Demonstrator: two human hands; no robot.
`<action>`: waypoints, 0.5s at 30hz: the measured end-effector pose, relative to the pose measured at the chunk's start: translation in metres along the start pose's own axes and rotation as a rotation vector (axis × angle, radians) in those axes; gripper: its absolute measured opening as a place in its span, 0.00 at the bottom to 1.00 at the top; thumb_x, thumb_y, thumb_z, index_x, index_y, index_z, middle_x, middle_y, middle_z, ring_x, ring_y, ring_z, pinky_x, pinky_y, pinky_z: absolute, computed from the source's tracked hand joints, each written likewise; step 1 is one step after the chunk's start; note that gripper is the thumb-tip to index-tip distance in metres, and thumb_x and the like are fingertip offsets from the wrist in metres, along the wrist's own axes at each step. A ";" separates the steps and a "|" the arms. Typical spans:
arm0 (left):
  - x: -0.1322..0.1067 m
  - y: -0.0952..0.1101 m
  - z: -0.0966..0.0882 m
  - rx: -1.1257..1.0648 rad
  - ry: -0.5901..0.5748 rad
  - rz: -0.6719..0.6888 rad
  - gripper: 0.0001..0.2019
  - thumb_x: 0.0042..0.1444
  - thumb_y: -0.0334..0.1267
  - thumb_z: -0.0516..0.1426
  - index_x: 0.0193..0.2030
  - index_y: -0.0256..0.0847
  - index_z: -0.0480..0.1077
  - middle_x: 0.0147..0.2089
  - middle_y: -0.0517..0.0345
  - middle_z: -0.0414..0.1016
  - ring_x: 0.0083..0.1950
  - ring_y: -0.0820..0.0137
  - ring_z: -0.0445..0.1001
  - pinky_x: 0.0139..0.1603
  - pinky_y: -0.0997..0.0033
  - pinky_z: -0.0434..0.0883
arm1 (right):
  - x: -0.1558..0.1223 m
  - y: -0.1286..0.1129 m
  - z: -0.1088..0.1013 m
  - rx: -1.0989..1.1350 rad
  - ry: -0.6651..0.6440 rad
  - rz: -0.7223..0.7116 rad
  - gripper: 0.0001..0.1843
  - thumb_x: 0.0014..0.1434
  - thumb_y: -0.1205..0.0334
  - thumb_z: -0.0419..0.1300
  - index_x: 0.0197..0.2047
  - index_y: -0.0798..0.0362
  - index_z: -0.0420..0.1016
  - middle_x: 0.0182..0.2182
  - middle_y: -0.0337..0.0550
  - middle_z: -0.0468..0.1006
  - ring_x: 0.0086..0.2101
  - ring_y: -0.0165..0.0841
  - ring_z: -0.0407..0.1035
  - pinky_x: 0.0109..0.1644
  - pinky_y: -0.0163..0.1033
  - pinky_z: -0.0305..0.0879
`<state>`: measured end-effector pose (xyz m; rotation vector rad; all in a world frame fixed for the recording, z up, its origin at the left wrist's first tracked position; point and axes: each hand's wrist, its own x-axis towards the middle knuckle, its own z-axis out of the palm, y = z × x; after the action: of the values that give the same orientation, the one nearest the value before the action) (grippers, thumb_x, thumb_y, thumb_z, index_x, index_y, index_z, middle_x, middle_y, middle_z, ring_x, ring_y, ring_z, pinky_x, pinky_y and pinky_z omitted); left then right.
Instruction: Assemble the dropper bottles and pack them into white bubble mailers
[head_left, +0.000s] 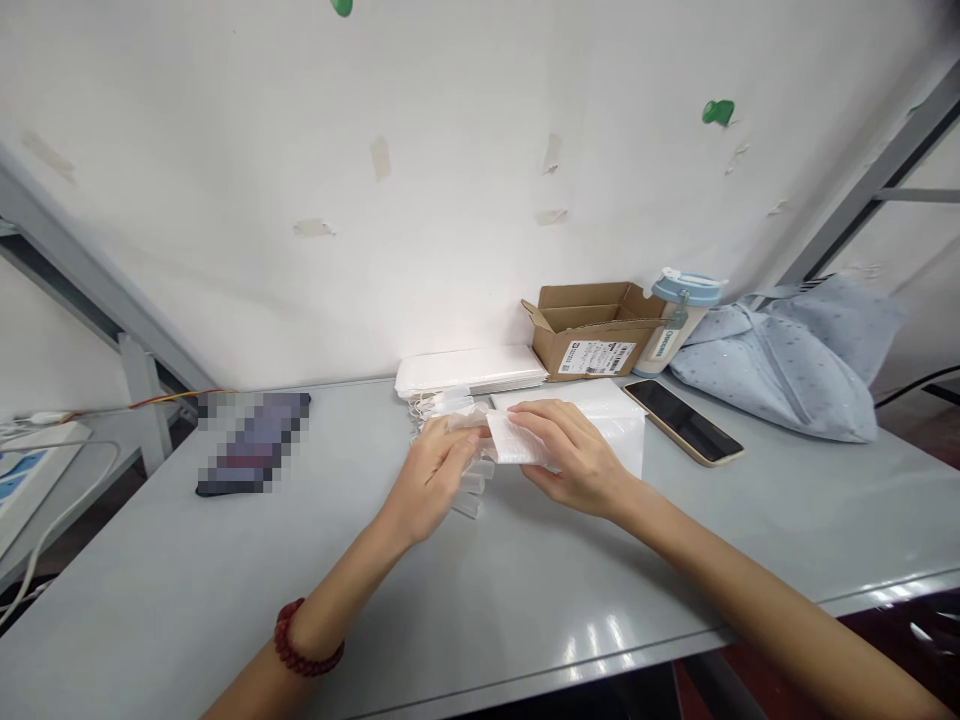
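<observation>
Both hands meet over the middle of the table at a white, thin plastic pouch, probably bubble wrap [507,442]. My left hand [429,474] pinches its left end, with fingers partly inside or behind the opening. My right hand [576,456] grips the right side, thumb below and fingers on top. Beneath and beside the right hand lies a pile of flat white plastic pouches [619,425]. Several translucent tubes [471,500] lie partly hidden behind my left hand, with white cords [420,408] at their far end.
A flat white stack [469,372] lies against the wall, beside an open cardboard box [592,345]. To the right are a blue-lidded cup [675,325], a phone [684,422] and a pale blue bag [784,365]. A blurred dark object [259,445] lies left on the grey table [315,560].
</observation>
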<state>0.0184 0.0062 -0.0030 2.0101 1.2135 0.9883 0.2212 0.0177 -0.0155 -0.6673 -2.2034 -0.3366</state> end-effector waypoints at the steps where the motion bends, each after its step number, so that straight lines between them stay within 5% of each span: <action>1: 0.000 0.000 0.000 -0.005 0.027 -0.011 0.18 0.63 0.39 0.44 0.45 0.47 0.75 0.42 0.55 0.75 0.52 0.61 0.66 0.52 0.62 0.63 | 0.000 0.000 -0.001 -0.001 0.003 0.000 0.28 0.51 0.73 0.54 0.56 0.53 0.56 0.45 0.55 0.72 0.45 0.43 0.68 0.43 0.50 0.68; 6: 0.001 -0.001 -0.001 0.005 0.086 -0.019 0.17 0.62 0.41 0.46 0.46 0.46 0.75 0.43 0.55 0.74 0.52 0.62 0.66 0.52 0.63 0.64 | 0.001 0.001 -0.003 -0.007 0.012 0.005 0.28 0.50 0.74 0.54 0.55 0.54 0.57 0.45 0.56 0.72 0.45 0.43 0.67 0.43 0.50 0.68; 12: -0.002 0.001 0.009 0.044 0.027 0.023 0.20 0.61 0.39 0.45 0.21 0.42 0.70 0.33 0.57 0.73 0.43 0.63 0.68 0.43 0.65 0.67 | 0.000 -0.001 0.000 0.002 0.006 -0.012 0.28 0.50 0.74 0.53 0.56 0.54 0.56 0.45 0.56 0.72 0.44 0.43 0.68 0.43 0.49 0.68; 15: -0.001 0.002 0.007 0.010 0.037 0.000 0.19 0.61 0.40 0.46 0.23 0.42 0.71 0.34 0.57 0.74 0.43 0.64 0.69 0.43 0.66 0.67 | 0.000 0.001 0.000 -0.018 -0.007 -0.024 0.28 0.50 0.74 0.53 0.56 0.55 0.56 0.45 0.56 0.72 0.45 0.44 0.67 0.43 0.50 0.68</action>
<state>0.0248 0.0035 -0.0064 2.0076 1.2397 1.0256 0.2219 0.0181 -0.0156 -0.6528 -2.2187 -0.3681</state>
